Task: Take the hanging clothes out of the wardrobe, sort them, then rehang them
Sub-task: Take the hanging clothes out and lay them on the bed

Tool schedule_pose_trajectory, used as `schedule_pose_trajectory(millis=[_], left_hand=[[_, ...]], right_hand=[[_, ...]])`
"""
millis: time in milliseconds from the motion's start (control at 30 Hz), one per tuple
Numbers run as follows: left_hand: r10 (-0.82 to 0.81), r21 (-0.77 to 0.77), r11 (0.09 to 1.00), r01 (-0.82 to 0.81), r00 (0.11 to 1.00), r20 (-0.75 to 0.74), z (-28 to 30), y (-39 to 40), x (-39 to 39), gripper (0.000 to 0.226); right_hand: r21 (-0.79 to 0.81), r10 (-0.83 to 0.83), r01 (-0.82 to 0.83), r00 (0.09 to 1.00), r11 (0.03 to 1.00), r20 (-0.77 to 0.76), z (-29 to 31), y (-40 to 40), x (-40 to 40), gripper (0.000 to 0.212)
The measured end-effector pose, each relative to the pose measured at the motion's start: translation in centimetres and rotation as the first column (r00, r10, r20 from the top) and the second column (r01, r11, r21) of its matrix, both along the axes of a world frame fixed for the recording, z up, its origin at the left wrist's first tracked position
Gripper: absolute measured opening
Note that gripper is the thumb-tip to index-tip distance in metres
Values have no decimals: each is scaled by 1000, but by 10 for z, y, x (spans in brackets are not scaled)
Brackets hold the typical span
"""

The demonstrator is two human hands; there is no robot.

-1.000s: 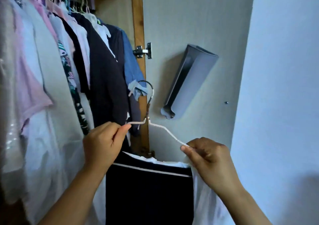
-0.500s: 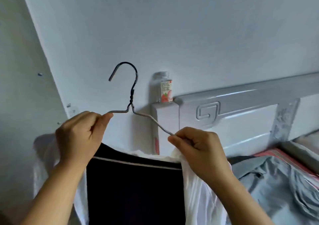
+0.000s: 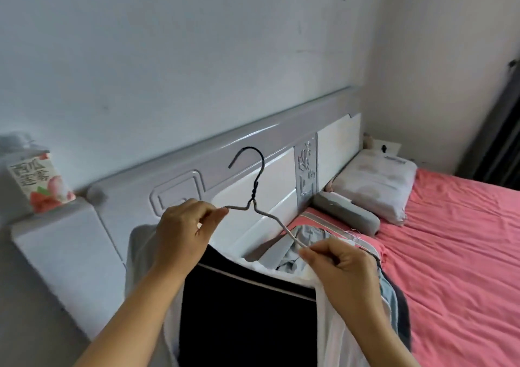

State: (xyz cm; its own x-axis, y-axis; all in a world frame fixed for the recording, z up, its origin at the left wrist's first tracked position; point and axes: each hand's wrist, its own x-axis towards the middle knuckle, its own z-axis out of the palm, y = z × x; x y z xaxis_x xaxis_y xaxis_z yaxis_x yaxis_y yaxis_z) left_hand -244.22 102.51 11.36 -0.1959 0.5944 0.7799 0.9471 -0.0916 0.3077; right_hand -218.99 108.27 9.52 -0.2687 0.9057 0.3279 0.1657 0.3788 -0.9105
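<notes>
Evidently both hands, left hand [image 3: 184, 226] and right hand [image 3: 342, 265], pinched the wire hanger [image 3: 254, 203] at its shoulders, keeping the dark-and-white garment [image 3: 244, 316] below each grip spread, presumably for laying on the bed [image 3: 455, 254].

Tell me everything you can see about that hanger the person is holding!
The hanger is thin bent wire. Its hook on top looks dark, curls over to the left, and ends in a twisted neck. Below, the two shoulder arms look pale, as if coated. It is held upright in the air in front of the headboard. The left hand pinches its short left arm; the right hand pinches its longer, sloping right arm. A dark and white garment hangs from it, hiding its lower part.
</notes>
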Motion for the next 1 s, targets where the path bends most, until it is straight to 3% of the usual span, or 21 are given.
schedule_pose_trajectory(millis=[100, 300, 533, 700, 800, 867, 900, 1000], left_hand=[[-4, -125, 992, 7, 1000, 25, -22, 86, 17, 37], [-67, -355, 930, 100, 992, 105, -100, 206, 35, 39], [-72, -722, 667, 183, 981, 182, -216, 287, 55, 26], [-28, -822, 542, 173, 982, 188, -263, 315, 58, 30], [5, -873, 465, 148, 985, 170, -286, 320, 55, 37], [24, -910, 387, 148, 985, 170, -303, 316, 55, 41], [31, -925, 346, 158, 983, 180, -310, 313, 56, 43], [61, -944, 266, 194, 974, 218, -323, 302, 60, 47]], right_hand=[[-75, -128, 130, 991, 989, 24, -46, 78, 13, 19], [-180, -317, 336, 940, 924, 127, -139, 214, 37, 17], [-230, -408, 457, 884, 859, 230, -236, 332, 62, 18], [-304, -459, 506, 862, 807, 215, -276, 397, 75, 17], [-335, -460, 535, 843, 776, 281, -297, 425, 82, 15], [-312, -434, 579, 794, 753, 425, -316, 433, 81, 10], [-259, -416, 603, 745, 755, 521, -325, 433, 79, 20], [21, -437, 579, 590, 815, 679, -348, 403, 67, 38]])
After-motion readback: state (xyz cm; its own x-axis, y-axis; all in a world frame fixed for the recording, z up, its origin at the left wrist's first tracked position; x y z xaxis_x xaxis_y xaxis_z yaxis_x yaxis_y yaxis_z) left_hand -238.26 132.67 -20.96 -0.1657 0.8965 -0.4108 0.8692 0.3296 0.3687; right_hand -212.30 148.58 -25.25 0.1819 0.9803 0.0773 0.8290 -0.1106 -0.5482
